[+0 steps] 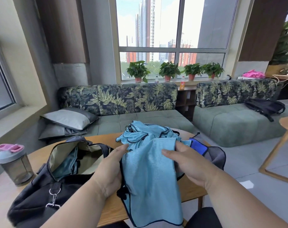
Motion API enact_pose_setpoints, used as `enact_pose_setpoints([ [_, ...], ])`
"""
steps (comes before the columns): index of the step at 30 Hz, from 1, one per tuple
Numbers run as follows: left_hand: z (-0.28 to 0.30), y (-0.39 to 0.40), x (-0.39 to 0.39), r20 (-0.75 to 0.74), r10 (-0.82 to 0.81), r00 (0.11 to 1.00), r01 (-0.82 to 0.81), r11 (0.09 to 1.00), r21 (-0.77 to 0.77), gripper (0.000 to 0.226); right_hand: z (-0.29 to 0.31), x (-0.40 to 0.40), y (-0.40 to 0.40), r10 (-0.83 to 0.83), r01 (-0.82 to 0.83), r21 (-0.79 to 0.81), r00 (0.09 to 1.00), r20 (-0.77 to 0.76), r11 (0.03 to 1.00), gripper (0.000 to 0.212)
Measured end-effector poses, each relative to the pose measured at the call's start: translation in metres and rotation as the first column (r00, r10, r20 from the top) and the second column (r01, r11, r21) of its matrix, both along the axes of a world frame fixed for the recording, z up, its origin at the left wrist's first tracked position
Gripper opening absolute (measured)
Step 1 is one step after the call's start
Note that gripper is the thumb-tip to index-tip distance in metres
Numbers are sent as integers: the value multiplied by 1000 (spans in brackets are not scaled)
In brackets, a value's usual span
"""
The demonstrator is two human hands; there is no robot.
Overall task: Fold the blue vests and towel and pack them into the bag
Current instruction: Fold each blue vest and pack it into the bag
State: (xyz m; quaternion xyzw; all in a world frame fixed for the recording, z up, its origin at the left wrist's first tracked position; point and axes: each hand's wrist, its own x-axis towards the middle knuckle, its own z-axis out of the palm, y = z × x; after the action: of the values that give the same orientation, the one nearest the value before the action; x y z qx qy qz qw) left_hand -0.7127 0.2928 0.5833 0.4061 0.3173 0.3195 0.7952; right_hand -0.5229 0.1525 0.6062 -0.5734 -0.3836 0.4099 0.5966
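Left grip [112, 168] and right grip [187, 160] both pinching the blue vest [149, 175], draped off the worktop [189, 190] edge. Beyond the grips, more vests [144, 132] heaped; left of them, the bag [41, 195] gaping open.

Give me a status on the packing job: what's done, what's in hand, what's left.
Done: one light blue piece already lies inside the open black bag.
In hand: the left hand and right hand both grip a light blue vest that hangs over the table edge, only partly folded.
Left: the heap of blue vests behind it is unfolded, and the grey towel at the right lies loose.
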Motion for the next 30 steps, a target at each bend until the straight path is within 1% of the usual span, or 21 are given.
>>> enact_pose_setpoints([
  [1, -1, -1, -1, 43, -25, 999, 24, 1000, 10, 29, 2, 1, -2, 18, -18, 2, 999, 39, 1000, 31],
  [3, 0, -2, -4, 68, -53, 996, 49, 998, 47, 39, 10, 5, -7, 19, -21, 23, 996, 84, 1000, 33],
  [5, 3, 0, -8, 37, -76, 996, 71, 992, 104, 38, 17, 7, -12, -12, 7, 51, 994, 106, 999, 32],
  [7, 5, 4, -15, -47, -126, 991, 133, 967, 218, 36, 19, 9, -16, -41, 35, 58, 991, 124, 998, 28],
  [9, 3, 14, -25, -222, -139, 965, 222, 884, 411, 39, 16, 12, -18, -63, 56, 57, 988, 142, 997, 23],
  [11, 1, 20, -34, -413, -66, 908, 315, 758, 571, 47, 13, 14, -18, -81, 73, 58, 986, 149, 996, 21],
  [13, 3, 25, -37, -566, 34, 824, 412, 651, 638, 50, 12, 16, -16, -108, 99, 65, 985, 138, 993, 22],
  [14, 4, 26, -36, -614, 86, 785, 453, 598, 662, 48, 12, 16, -13, -121, 112, 71, 984, 133, 991, 23],
  [16, 8, 30, -33, -667, 171, 726, 523, 492, 696, 33, 9, 19, -7, -154, 144, 75, 976, 153, 987, 20],
  [18, 10, 36, -29, -697, 260, 668, 561, 439, 702, 7, 6, 24, 0, -196, 186, 69, 958, 209, 980, 14],
  [19, 10, 40, -28, -704, 297, 645, 573, 421, 703, 8, 4, 26, 3, -213, 203, 63, 949, 232, 977, 13],
  [21, 11, 49, -26, -706, 341, 620, 571, 421, 705, 19, 2, 32, 9, -241, 234, 58, 937, 255, 971, 15],
  [24, 14, 64, -21, -709, 362, 605, 570, 424, 704, 20, 4, 38, 19, -281, 275, 59, 920, 272, 960, 24],
  [27, 22, 81, -11, -725, 382, 573, 593, 418, 688, 18, 11, 43, 31, -178, 182, 12, 939, 296, 983, 32],
  [30, 33, 108, 5, -718, 412, 561, 592, 405, 696, 23, 26, 54, 52, -130, 152, -30, 918, 375, 988, 23],
])
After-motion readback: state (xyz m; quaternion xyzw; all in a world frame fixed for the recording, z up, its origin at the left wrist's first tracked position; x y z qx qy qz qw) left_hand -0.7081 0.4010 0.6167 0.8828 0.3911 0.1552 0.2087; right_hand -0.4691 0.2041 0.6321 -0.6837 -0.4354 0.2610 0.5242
